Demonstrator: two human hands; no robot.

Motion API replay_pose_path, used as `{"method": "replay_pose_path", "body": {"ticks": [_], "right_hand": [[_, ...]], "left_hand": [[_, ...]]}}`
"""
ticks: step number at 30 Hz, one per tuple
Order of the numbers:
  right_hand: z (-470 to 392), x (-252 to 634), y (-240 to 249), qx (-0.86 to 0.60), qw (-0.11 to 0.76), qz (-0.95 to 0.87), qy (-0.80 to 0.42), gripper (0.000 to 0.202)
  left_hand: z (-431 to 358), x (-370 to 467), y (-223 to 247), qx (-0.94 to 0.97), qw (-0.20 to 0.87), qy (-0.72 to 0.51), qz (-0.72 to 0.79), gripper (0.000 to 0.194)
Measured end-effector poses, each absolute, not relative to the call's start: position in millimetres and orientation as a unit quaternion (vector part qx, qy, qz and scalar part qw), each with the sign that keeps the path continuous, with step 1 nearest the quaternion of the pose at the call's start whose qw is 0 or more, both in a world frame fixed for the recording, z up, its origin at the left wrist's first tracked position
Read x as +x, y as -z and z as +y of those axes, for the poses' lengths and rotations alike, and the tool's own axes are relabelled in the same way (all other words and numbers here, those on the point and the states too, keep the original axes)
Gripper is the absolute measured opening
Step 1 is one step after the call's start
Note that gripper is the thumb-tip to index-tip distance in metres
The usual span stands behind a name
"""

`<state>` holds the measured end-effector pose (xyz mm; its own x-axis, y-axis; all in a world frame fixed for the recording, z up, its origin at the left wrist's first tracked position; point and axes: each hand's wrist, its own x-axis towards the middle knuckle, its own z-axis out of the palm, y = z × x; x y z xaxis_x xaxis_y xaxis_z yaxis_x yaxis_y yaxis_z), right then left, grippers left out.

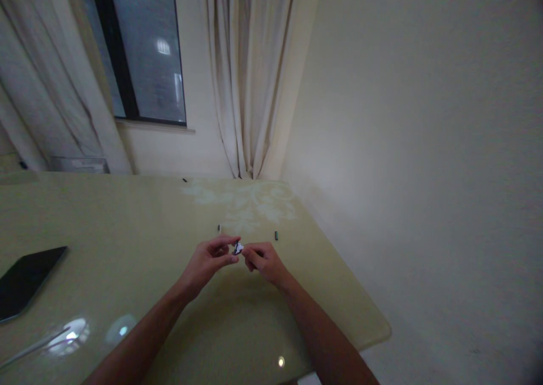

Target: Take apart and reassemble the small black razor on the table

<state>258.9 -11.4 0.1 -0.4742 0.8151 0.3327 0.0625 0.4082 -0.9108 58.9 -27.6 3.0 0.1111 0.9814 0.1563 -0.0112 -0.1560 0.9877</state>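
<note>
The bare wall (407, 147) fills the whole right side of the room. Below it spreads the glossy table (139, 221), its near edge mostly out of sight and its left end cut off. Two pale curtains (55, 74) hang at the back, with a dark-framed window (146, 51) between them, cropped at the top. A flat black tablet-like slab (29, 280) lies at the table's left, partly cut off, and so is a thin pale rod (34, 348) nearer us, slanting up toward the right.

Over the table's right half, the left hand (216, 252) has thumb and forefinger slightly parted, with a small dark-and-silver piece (238, 249) between their tips. The right hand (263, 259) is closed to a pinch on the piece's pale side, its other fingers curled under. The piece's dark edge runs roughly upright, leaning a little, and its pale side faces the right hand; fingertips cover much of it, so I can't make out its true long axis.

Beyond the hands sit a dark greenish bit (276, 236), nearly upright to my eye, a dark-and-pale bit (219, 228) and, farthest back, a black speck (184, 180), all too small to identify.
</note>
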Motion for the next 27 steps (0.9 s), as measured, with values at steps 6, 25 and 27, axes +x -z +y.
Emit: {"method": "replay_pose_path", "body": {"ticks": [6, 25, 27], "right_hand": [[-7.8, 260.5, 4.6, -0.317, 0.392, -0.742, -0.442, 0.056], [-5.7, 255.4, 10.2, -0.326, 0.419, -0.730, -0.430, 0.054], [-7.3, 255.3, 9.9, -0.330, 0.419, -0.739, -0.412, 0.052]], "left_hand": [[-27.9, 62.6, -1.2, 0.550, 0.485, -0.511, 0.449, 0.049], [-19.7, 57.4, 2.3, 0.597, 0.459, -0.478, 0.451, 0.053], [-18.4, 57.1, 5.0, 0.602, 0.459, -0.479, 0.444, 0.053]]}}
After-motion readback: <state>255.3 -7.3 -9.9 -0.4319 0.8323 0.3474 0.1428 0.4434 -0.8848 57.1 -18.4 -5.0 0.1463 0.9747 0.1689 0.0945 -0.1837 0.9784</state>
